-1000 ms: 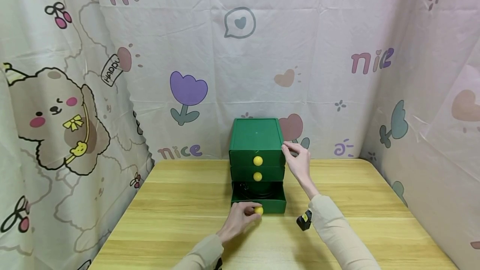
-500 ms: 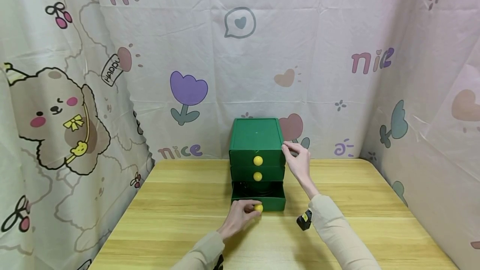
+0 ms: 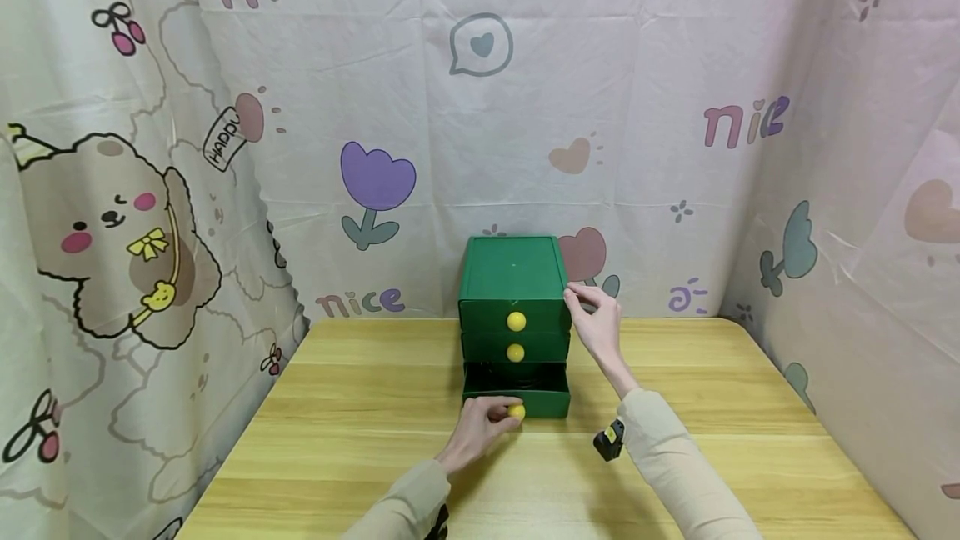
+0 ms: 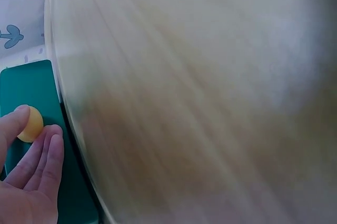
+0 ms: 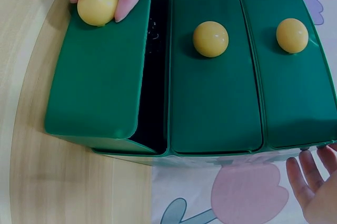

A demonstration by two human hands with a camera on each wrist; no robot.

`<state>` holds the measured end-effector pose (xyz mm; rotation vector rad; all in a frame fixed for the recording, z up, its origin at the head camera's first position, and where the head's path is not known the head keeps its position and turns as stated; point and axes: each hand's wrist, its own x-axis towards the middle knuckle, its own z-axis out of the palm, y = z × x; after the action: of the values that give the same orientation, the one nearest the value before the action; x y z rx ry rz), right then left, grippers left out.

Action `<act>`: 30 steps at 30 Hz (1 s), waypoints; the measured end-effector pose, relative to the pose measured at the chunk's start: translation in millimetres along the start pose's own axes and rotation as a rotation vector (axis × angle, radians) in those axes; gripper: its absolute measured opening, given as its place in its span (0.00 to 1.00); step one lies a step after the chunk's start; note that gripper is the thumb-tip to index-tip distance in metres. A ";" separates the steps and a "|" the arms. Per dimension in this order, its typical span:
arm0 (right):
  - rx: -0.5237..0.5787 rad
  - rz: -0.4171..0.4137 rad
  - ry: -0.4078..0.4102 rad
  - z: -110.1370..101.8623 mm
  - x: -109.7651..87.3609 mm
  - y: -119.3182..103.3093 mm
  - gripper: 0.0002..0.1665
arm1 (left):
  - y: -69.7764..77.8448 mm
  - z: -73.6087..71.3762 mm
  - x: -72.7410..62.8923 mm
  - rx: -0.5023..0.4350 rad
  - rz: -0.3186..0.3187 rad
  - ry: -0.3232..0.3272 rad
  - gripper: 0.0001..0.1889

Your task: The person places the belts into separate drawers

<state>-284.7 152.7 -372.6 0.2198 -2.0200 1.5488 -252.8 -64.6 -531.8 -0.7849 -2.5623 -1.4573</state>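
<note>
A small green chest of drawers [image 3: 513,269] stands on the table, with round yellow knobs on its drawer fronts. Its bottom drawer [image 3: 547,404] is partly pulled out; something dark inside is mostly in shadow. My left hand [image 3: 476,432] pinches the yellow knob [image 4: 32,125] of that drawer between thumb and fingers. At the chest's upper right front corner is my right hand [image 3: 597,322], its fingertips resting against the side. In the right wrist view, the extended fingers [image 5: 310,174] lie along that side near the top. The middle drawer [image 5: 216,87] and top drawer [image 5: 297,71] are closed.
The chest stands near the back edge of the light wooden table [image 3: 360,407]. Behind it hangs a white printed curtain [image 3: 480,132], with further curtain on both sides. A small black device [image 3: 608,440] is worn at the right wrist.
The bottom drawer has slid a little way inward, with my left hand moving along on its knob. My right hand has stayed at the chest's corner.
</note>
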 end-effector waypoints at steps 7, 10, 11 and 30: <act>0.000 0.005 -0.002 0.0 0.1 0.2 0.15 | -0.5 -0.9 2.3 -0.015 -0.007 0.006 0.16; 0.000 0.005 -0.002 -0.1 0.1 0.1 0.15 | -0.5 -1.4 3.4 -0.014 -0.006 0.009 0.15; 0.001 0.005 -0.003 -0.1 0.1 0.1 0.15 | -0.4 -1.5 3.8 -0.013 -0.006 0.010 0.15; -0.002 0.015 -0.005 -0.5 0.0 -1.0 0.15 | -5.3 -0.5 14.2 -0.003 -0.033 0.014 0.15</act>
<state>-284.1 152.8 -371.6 0.2089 -2.0314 1.5570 -267.7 -61.7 -531.0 -0.7338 -2.5752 -1.4712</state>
